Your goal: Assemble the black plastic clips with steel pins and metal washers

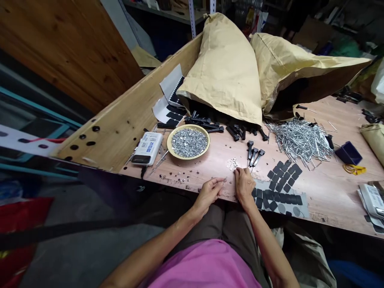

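Beside small metal pieces (232, 163) — the right hand (245, 184), perhaps touching.

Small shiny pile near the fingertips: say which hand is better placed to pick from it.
Probably the right hand: its fingertips are at the near edge of the shiny pile, while the left hand sits farther off, pinching a thin metal piece.

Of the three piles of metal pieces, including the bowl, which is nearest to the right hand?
The smallest pile, loose on the table, just by the right hand. The filled yellow bowl is farther left, the heap of long pins farther right.
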A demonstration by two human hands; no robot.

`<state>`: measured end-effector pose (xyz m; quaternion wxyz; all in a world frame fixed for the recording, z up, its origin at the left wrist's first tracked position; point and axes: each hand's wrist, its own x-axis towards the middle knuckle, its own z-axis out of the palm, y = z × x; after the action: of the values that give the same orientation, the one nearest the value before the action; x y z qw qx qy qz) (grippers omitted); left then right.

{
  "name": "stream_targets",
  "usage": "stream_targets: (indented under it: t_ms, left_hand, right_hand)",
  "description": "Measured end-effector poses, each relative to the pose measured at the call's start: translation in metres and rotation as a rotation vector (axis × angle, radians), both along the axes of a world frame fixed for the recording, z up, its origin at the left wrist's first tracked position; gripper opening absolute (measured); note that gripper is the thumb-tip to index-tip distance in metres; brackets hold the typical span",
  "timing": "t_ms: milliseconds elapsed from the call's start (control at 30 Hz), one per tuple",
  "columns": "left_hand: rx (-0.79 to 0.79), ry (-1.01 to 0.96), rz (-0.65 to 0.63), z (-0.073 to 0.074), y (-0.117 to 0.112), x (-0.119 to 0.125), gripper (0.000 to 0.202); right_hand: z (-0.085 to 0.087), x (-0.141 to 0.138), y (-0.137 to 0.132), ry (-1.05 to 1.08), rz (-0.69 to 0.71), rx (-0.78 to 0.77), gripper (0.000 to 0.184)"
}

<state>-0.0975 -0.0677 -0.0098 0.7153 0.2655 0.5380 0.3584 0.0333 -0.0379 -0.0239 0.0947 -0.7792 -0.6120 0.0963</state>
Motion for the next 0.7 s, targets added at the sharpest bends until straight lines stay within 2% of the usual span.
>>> stream_targets:
  t_ms: [133, 200, 267, 400, 467, 567, 700]
  left_hand:
    - [0.063, 0.040, -0.014, 0.000, 0.003, -0.002, 0.051]
    - [0.082, 0.056, -0.016, -0.001, 0.004, -0.001, 0.052]
    - [0.094, 0.065, -0.025, -0.002, 0.005, 0.000, 0.053]
    - [0.136, 0.053, -0.070, -0.001, 0.004, 0.006, 0.054]
    - [0.182, 0.049, -0.096, 0.000, 0.002, 0.009, 0.053]
    - [0.250, 0.071, -0.123, 0.001, -0.001, 0.014, 0.050]
    - [0.313, 0.088, -0.152, 0.002, -0.003, 0.017, 0.049]
  right_hand:
    - [0.000, 0.002, 0.008, 0.029, 0.070, -0.012, 0.018]
    - [-0.001, 0.005, 0.010, 0.141, 0.089, 0.048, 0.015]
    - [-0.002, 0.008, 0.009, 0.346, 0.081, 0.149, 0.012]
    - [-0.002, 0.010, -0.005, 0.875, -0.032, 0.282, 0.006]
    - [0.001, 0.009, -0.016, 1.059, -0.099, 0.304, 0.014]
    - [0.006, 0.007, -0.028, 1.205, -0.185, 0.328, 0.022]
    - [0.010, 0.009, -0.036, 1.268, -0.228, 0.366, 0.025]
